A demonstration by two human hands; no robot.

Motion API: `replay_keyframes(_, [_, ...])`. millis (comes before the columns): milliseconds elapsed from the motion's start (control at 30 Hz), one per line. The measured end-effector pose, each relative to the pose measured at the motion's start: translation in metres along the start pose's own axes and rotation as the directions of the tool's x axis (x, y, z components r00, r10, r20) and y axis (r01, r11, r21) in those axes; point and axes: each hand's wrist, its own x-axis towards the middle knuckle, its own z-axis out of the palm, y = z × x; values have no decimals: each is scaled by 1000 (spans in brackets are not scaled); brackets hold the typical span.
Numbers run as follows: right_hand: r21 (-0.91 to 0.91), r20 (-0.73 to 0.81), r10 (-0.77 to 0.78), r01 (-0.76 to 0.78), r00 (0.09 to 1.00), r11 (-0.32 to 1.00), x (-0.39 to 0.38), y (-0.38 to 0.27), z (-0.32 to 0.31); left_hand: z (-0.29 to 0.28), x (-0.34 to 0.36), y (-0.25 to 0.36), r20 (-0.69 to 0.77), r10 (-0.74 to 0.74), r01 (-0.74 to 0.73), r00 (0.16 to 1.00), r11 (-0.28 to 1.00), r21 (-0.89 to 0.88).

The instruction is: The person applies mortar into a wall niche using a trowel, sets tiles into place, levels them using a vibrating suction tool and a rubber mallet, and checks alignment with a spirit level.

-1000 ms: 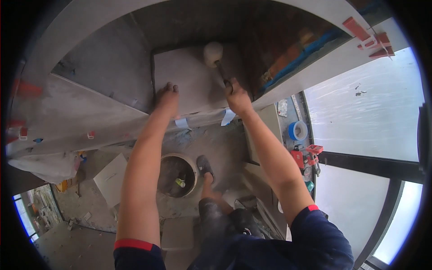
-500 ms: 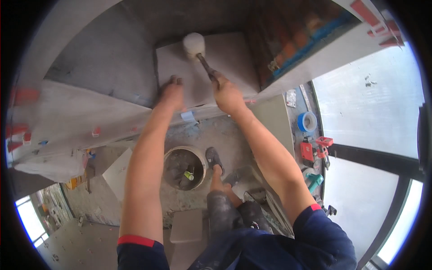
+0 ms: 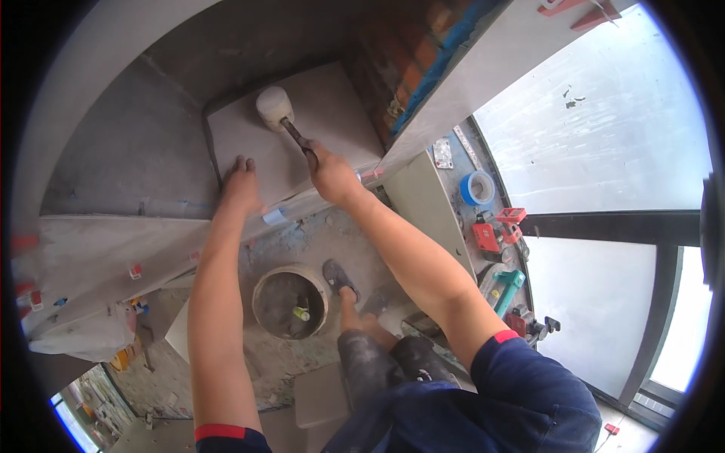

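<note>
A pale grey tile point(image 3: 325, 98) lies flat in a recess ahead of me. My right hand point(image 3: 334, 179) is wrapped round the handle of a white-headed mallet point(image 3: 275, 108). The mallet's head is over the tile's back left part; whether it touches the surface I cannot tell. My left hand point(image 3: 243, 187) rests at the tile's front left edge, fingers stretched forward and the thumb apart, holding nothing. A small light-blue piece point(image 3: 274, 217) sits on the recess's front edge beside it.
A bucket point(image 3: 260, 302) with dark contents and a green-labelled item stands below, near my feet. To the right lie a roll of blue tape point(image 3: 477, 187), red tools point(image 3: 487, 232) and a green-handled tool point(image 3: 510, 285) by the window. Exposed brick point(image 3: 411, 64) borders the recess.
My view has turned, so the surroundings sit further left and tilted. The mallet's head looks lower, nearer the tile. My left hand stays at the tile's front left edge.
</note>
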Motion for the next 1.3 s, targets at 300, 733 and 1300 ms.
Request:
replay_keyframes(300, [-44,-102,-40,36,994,998,18,13,21,5,11,9,12,41,-42,999,994,100])
replay_keyframes(733, [10,49,87,-88,995,996,29,-3,21,2,-5,-1,63,-9,5,998,998,60])
replay_keyframes(1300, [178,-49,-35,43,998,983,22,2,15,-4,44,18,-96,29,-32,995,999,-34])
